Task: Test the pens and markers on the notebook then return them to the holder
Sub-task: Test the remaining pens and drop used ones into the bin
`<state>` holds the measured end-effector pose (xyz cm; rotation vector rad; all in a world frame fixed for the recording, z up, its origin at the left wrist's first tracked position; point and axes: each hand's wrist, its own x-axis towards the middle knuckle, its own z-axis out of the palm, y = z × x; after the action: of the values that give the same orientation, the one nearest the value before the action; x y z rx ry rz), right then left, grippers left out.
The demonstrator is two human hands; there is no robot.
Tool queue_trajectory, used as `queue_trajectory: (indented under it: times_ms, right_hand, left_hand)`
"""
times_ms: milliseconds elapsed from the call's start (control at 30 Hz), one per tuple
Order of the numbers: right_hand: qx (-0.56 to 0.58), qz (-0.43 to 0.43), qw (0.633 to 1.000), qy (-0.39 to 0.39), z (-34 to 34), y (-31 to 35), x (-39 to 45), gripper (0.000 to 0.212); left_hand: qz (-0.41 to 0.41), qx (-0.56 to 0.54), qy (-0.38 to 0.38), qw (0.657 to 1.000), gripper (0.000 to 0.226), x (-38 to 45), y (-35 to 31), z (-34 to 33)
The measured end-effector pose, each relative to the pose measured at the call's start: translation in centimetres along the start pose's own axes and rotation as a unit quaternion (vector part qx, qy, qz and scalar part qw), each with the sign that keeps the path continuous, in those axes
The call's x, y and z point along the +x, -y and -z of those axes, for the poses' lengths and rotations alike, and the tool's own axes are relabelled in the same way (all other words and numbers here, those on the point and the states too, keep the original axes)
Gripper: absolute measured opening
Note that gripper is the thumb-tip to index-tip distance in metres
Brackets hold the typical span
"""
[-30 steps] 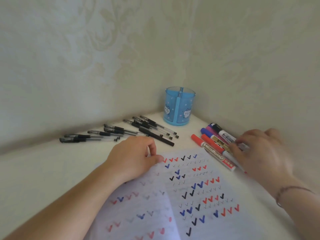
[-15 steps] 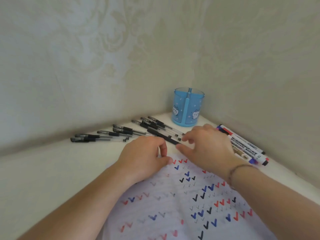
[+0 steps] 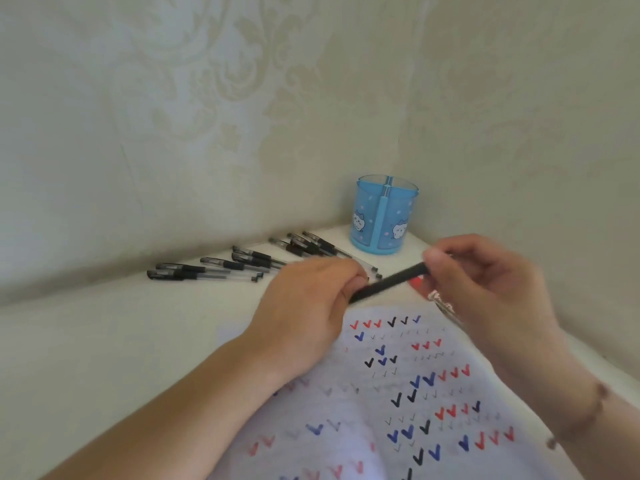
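A black pen [image 3: 388,282] is held above the top edge of the open notebook [image 3: 398,393], whose pages are covered in red, blue and black check marks. My right hand [image 3: 485,282] pinches the pen's upper end. My left hand [image 3: 311,299] grips its lower end. The blue pen holder [image 3: 384,214] stands upright in the table's far corner, with nothing visible inside. Several black gel pens [image 3: 242,263] lie in a loose row on the table left of the holder. A red marker [image 3: 417,284] shows partly behind my right hand; other markers are mostly hidden.
Patterned walls close in the white table [image 3: 121,341] at the back and on the right, meeting behind the holder. A bracelet [image 3: 585,414] is on my right wrist.
My right hand left the markers on the right, reached across to the black pens, and lifted one. My left hand rose off the notebook and took the pen's other end.
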<state>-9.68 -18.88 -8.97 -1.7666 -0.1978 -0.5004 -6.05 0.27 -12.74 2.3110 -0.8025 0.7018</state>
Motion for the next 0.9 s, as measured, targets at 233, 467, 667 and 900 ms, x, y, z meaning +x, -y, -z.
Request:
queue_trajectory:
  times_ms: [233, 467, 667, 900]
  right_hand:
    - [0.191, -0.050, 0.980, 0.009, 0.5, -1.4, -2.3, 0.039]
    - [0.111, -0.064, 0.978, 0.162, 0.5, -1.5, -3.0, 0.023]
    - [0.128, -0.018, 0.974, 0.184, 0.7, -1.6, -3.1, 0.027]
    - [0.192, 0.021, 0.973, 0.123, 2.7, 0.1, -2.8, 0.020]
  left_hand:
    - [-0.019, -0.148, 0.148, 0.978, 0.030, -0.7, -2.2, -0.2]
    - [-0.018, -0.176, 0.223, 0.959, 0.028, -0.8, -2.2, -0.2]
    - [-0.049, -0.222, 0.226, 0.947, 0.026, -0.6, -2.4, 0.5]
    - [-0.014, -0.235, 0.201, 0.951, 0.032, -0.7, -2.0, 1.0]
